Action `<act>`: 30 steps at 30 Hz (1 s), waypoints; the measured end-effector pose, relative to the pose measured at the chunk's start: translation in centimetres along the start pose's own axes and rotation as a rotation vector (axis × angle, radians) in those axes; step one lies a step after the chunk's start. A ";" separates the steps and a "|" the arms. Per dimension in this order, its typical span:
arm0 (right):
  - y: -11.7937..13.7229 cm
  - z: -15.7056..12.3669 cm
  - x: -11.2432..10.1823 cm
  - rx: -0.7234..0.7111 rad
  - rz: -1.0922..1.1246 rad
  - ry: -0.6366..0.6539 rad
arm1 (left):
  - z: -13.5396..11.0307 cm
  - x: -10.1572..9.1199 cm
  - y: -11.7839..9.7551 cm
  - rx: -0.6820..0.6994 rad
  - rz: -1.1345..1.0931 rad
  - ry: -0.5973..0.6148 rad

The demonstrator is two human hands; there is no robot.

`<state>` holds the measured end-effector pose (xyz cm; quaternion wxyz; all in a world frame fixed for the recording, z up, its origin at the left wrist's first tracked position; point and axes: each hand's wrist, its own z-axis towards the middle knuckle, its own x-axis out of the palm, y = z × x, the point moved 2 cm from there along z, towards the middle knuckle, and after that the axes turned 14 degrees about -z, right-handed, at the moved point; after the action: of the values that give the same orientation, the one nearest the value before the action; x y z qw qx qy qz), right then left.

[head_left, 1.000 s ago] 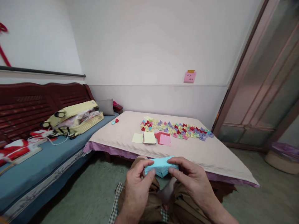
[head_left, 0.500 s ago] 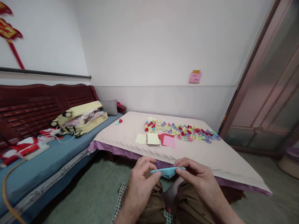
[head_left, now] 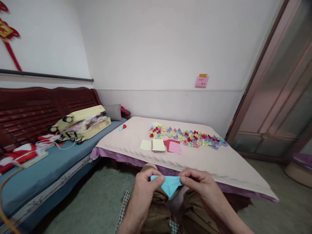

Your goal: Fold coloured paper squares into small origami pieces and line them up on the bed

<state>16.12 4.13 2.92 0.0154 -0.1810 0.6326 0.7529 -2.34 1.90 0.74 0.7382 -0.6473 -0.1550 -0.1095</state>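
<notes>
A light blue folded paper (head_left: 169,186) hangs between my two hands above my lap, its point turned downward. My left hand (head_left: 144,190) pinches its left top corner, fingers closed. My right hand (head_left: 200,187) pinches its right top corner the same way. Ahead, on the cloth-covered table (head_left: 226,165), lie flat paper squares: yellow ones (head_left: 152,145), and a pink one on red ones (head_left: 173,147). Behind them stretches a row of several small folded paper pieces (head_left: 187,135) in mixed colours.
A blue-cushioned wooden bench (head_left: 36,175) runs along the left wall with an open yellow case (head_left: 81,123), cables and red-white items on it. Two tiny folded pieces (head_left: 122,127) sit at the table's left edge. A glass door (head_left: 280,97) stands at right. A pink note (head_left: 201,81) sticks on the wall.
The blue paper went from a wide, flat fold held edge-on to a downward-pointing triangle shape. Both hands drew closer together and stayed pinched on it. The view shifted slightly.
</notes>
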 end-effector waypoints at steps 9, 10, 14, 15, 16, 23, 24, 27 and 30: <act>1.1 0.0 0.7 0.040 -0.129 0.087 | 0.6 -0.3 0.1 -0.005 -0.193 -0.074; 1.3 0.0 1.0 0.052 -0.149 0.110 | 0.6 -0.3 0.1 -0.012 -0.144 -0.061; 1.3 0.0 2.1 0.067 -0.144 0.156 | 0.4 -0.3 0.4 -0.038 -0.008 -0.001; 1.1 0.0 2.3 0.074 -0.133 0.166 | 0.3 -0.2 0.4 -0.039 0.004 0.011; 0.8 0.0 2.6 0.086 -0.123 0.178 | 0.3 -0.2 0.5 -0.038 0.010 0.018; 0.1 0.0 2.3 0.119 -0.042 0.010 | 0.1 0.6 0.9 -0.063 -0.088 0.099; 0.2 0.1 2.1 0.119 -0.043 -0.024 | 0.0 0.8 1.0 -0.098 -0.085 0.146; 0.2 0.2 1.7 0.132 -0.045 -0.068 | -0.2 1.3 1.2 -0.136 -0.024 0.198; 0.2 0.4 1.5 0.136 -0.016 -0.066 | -0.2 1.5 1.1 -0.095 0.050 0.160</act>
<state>14.61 4.12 2.76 0.0547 -0.1595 0.6799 0.7136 -0.53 1.88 0.30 0.7190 -0.6746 -0.0738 -0.1496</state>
